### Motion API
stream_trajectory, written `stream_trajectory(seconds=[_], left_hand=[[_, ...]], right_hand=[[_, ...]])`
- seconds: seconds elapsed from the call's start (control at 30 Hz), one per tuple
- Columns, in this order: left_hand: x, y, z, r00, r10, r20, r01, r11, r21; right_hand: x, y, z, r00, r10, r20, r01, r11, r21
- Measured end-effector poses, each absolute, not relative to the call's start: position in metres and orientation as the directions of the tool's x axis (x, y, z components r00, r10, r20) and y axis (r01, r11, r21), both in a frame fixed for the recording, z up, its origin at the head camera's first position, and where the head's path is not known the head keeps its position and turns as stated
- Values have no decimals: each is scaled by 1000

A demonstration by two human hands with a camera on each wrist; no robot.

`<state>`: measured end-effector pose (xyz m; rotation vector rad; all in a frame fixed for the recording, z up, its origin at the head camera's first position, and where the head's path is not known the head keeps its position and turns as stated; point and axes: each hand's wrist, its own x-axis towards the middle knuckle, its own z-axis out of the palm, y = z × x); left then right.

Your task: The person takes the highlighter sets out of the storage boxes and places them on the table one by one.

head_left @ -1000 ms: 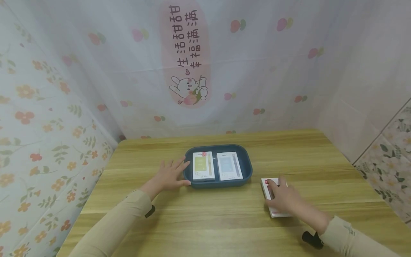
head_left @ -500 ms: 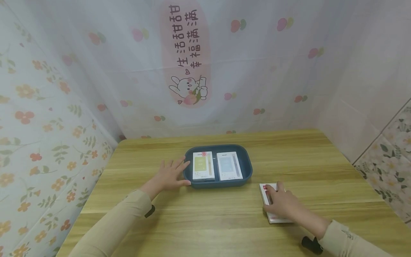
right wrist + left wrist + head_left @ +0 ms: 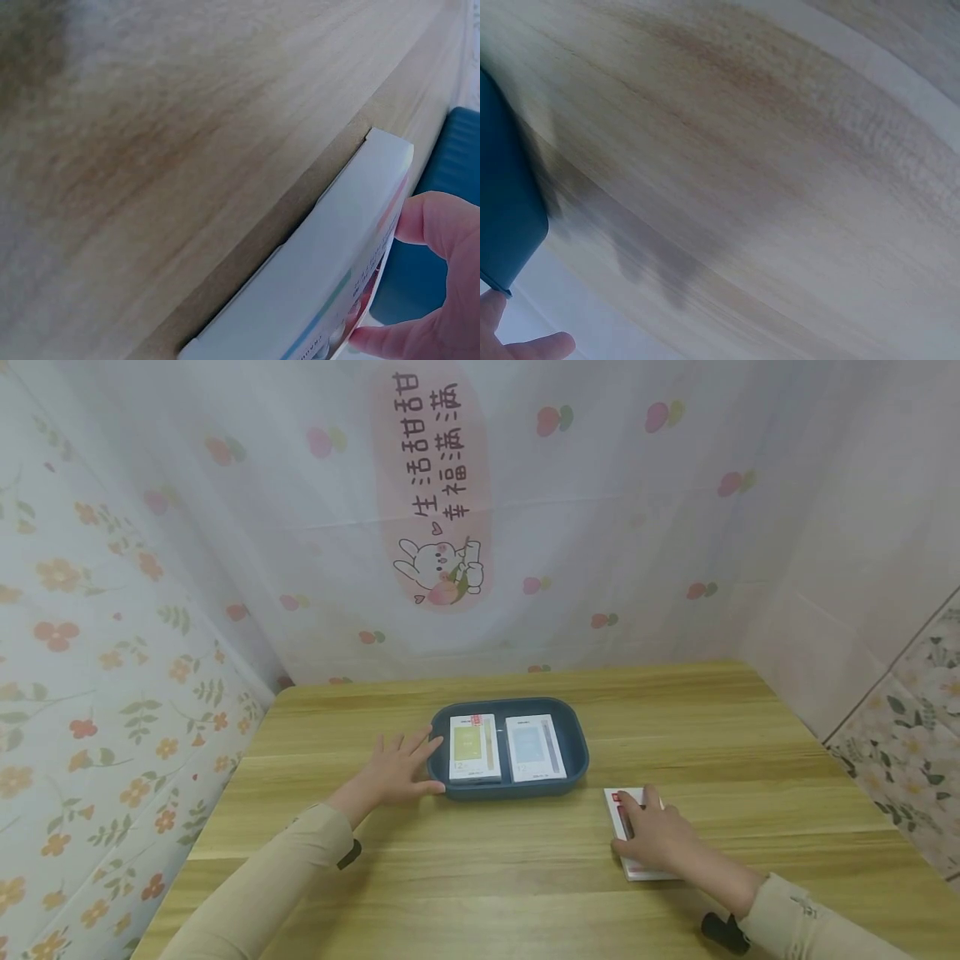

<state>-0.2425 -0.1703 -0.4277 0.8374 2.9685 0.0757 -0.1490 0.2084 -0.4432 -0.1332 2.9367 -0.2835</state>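
A dark blue tray (image 3: 510, 791) sits on the table in the head view, with a divider across its middle. Its left compartment holds a white box with a yellow-green panel (image 3: 468, 747); a white box with a light blue panel (image 3: 534, 747) lies in the right one. My left hand (image 3: 401, 768) touches the tray's left end, fingers spread along the rim. To the right of the tray, my right hand (image 3: 660, 837) grips a white box with red print (image 3: 636, 871) from above, thumb on its near left edge. The right wrist view shows this white box (image 3: 307, 247) close to the tabletop.
The wooden table (image 3: 480, 893) extends around the tray to a far edge against a printed curtain (image 3: 600, 527). A floral curtain (image 3: 112, 652) hangs along the left side. Black straps with mounts (image 3: 723, 933) show at both wrists.
My right hand has shifted the white box with red print slightly toward me and to the left, then almost stopped. The left hand and tray hold their places.
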Motion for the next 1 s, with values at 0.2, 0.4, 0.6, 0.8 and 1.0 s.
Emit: stream_trajectory(seconds=[0.2,0.4,0.6,0.8,1.0], left_hand=[[-243,-172,-428,-855,516,-42,515,856,39],[-244,-172,-428,-858,512,-36,511,859,38],[-244,-171,-431,-853,522,-23,521,853,15],[-244,-170,-434,-852,523,-21,523,852,10],[-243,-171,-436,-849,528,-10,528,849,32]], right_hand=[[-150,207,-442,-978,-112,-175,-77,978,-195],[-151,207,-441,-976,-125,-180,-90,978,-186],[-156,213,-431,-965,-170,-201,-129,971,-201],[-174,222,-407,-959,-215,-182,-157,944,-291],[-199,223,-384,-959,-267,-94,-231,931,-282]])
